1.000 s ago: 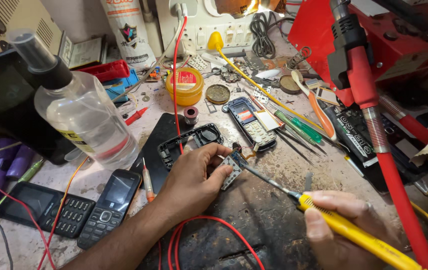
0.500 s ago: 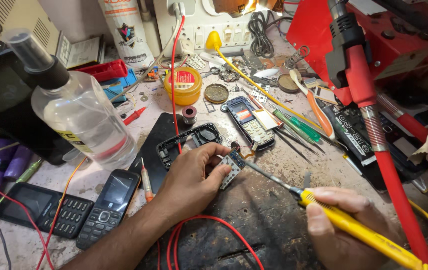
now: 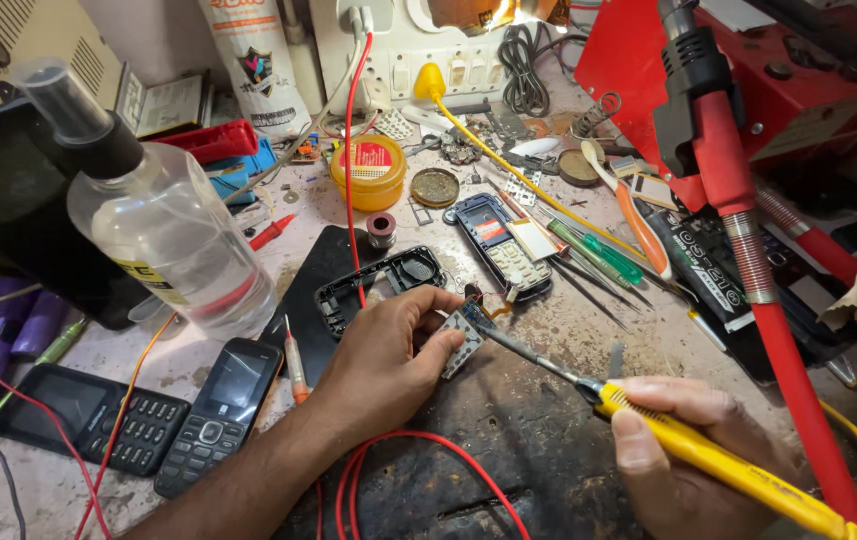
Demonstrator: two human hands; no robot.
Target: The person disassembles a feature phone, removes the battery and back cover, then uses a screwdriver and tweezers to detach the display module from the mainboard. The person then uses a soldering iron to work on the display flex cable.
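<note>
My left hand (image 3: 383, 358) pinches a small phone circuit board (image 3: 460, 341) and holds it tilted on the dark, worn work mat (image 3: 508, 430). My right hand (image 3: 683, 455) grips a yellow-handled soldering iron (image 3: 718, 462) whose metal tip (image 3: 488, 335) touches the board's upper edge. An empty black phone frame (image 3: 378, 285) lies just behind my left hand. An opened phone body (image 3: 498, 240) with a keypad lies further back. A red wire (image 3: 418, 450) loops under my left wrist.
A clear plastic bottle (image 3: 163, 230) stands at left, two keypad phones (image 3: 148, 415) in front of it. A yellow flux tin (image 3: 368, 170), screwdrivers (image 3: 593, 250) and tweezers lie behind. A red hot-air station (image 3: 778, 90) and its red-handled wand (image 3: 748, 270) stand at right.
The soldering iron tip has shifted slightly on the board. My left hand keeps the board in much the same place.
</note>
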